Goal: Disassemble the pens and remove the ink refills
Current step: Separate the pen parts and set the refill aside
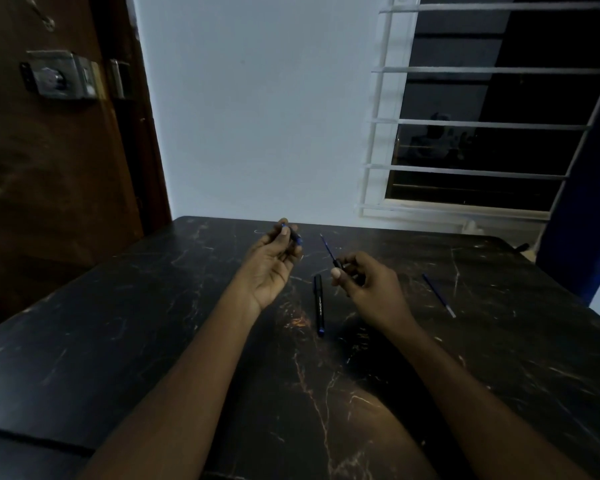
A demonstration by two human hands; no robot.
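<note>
Capped pen (319, 305) on table between hands; left grip (274, 261) holds barrel (293, 234), right grip (364, 282) refill (327, 250).

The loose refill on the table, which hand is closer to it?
Right. The right hand is just left of the refill; the left hand is farther left, beyond the pen.

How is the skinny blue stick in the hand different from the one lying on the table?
The refill in the right hand is held up off the table, tip pointing away; the loose refill lies flat, untouched, far to the right. The held one still has a dark piece at its base; the loose one is bare. Both are thin and blue.
</note>
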